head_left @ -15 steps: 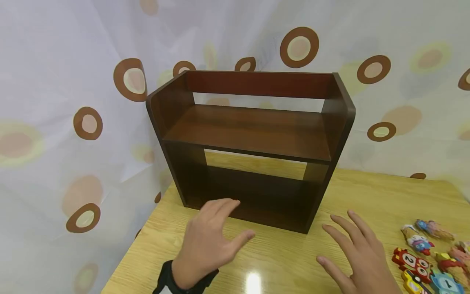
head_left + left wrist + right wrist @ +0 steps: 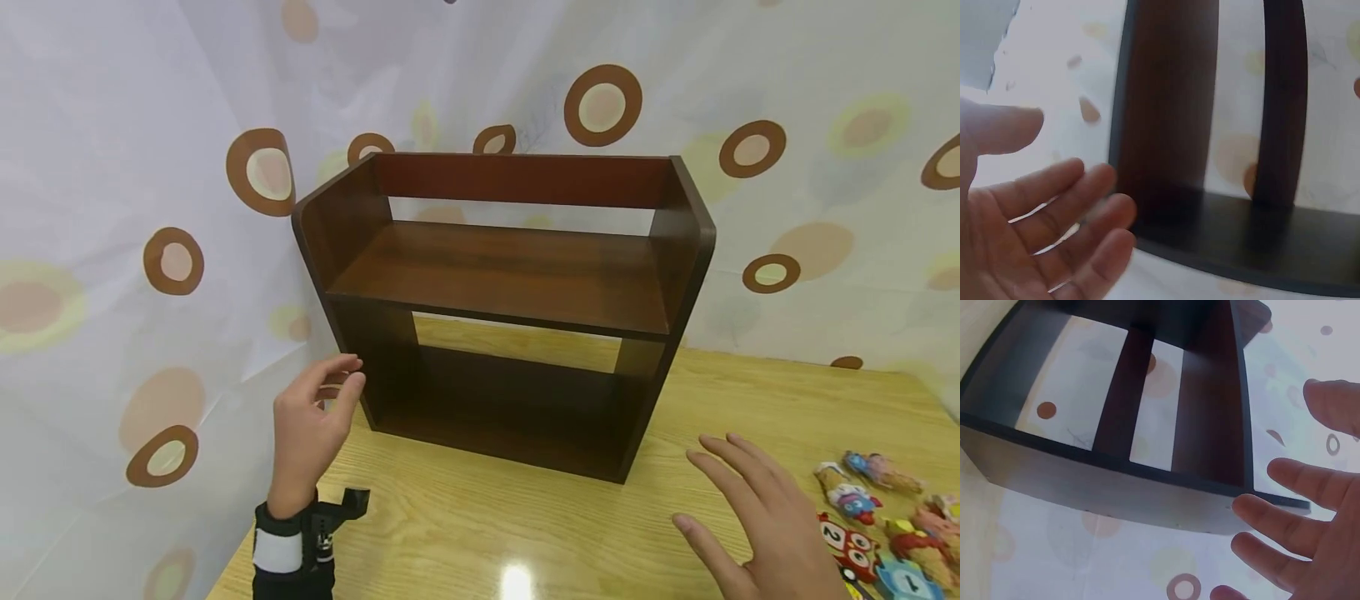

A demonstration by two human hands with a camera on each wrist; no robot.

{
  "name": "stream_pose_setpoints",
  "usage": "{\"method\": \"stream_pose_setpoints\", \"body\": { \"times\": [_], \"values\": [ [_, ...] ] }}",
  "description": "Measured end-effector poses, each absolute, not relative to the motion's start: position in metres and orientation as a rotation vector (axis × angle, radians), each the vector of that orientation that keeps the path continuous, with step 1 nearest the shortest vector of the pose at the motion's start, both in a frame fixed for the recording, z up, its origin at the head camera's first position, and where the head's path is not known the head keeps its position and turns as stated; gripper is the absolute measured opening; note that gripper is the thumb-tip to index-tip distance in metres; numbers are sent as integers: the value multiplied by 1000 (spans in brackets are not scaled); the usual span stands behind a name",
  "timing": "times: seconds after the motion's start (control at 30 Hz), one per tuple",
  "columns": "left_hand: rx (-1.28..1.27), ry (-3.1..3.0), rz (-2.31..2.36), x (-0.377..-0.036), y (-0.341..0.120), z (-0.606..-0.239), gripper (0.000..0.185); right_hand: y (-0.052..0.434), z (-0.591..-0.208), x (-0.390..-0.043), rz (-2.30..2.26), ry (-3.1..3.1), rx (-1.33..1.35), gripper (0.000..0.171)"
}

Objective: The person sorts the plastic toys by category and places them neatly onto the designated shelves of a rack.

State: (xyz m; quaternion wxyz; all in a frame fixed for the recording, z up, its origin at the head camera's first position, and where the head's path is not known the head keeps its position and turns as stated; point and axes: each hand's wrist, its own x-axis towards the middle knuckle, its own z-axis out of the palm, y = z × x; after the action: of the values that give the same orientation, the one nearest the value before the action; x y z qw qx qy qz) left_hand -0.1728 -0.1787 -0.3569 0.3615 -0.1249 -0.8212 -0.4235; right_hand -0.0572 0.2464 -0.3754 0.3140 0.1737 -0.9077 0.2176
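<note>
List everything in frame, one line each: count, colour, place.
shelf: 1, dark brown, two tiers, upright at table's back
table: 1, light wood, under shelf
toys: several, count unclear, multicoloured, table's right edge
curtain: 1, white with brown rings, behind and left
wrist strap: 1, black and white, left wrist
left hand: 1, open, beside shelf's left panel, contact unclear
right hand: 1, open, fingers spread, over table, right of shelf

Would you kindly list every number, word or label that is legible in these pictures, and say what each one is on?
"2": white dial on the red flat toy figure at the wooden table's right edge.
"1": on the light-blue flat toy piece beside it.
A second dial on the red figure is cut off by the right hand: unreadable.
The dark brown wooden shelf unit and spotted curtain carry no text.
</note>
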Motion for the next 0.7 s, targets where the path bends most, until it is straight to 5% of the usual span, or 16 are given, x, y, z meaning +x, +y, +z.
{"method": "stream_pose_setpoints", "body": {
  "times": [0.2,0.4,0.7],
  "values": [
    [-87,-2083,-1273,-199,-197,-371,24,255,-369,-54,626,-2370,433,58],
    [76,-2195,-1413,-231,-204,-400,44,262,-367,-52,679,-2332,393,54],
    [128,-2439,-1457,-253,-203,-429,58,278,-371,-51,747,-2347,245,52]
  ]
}}
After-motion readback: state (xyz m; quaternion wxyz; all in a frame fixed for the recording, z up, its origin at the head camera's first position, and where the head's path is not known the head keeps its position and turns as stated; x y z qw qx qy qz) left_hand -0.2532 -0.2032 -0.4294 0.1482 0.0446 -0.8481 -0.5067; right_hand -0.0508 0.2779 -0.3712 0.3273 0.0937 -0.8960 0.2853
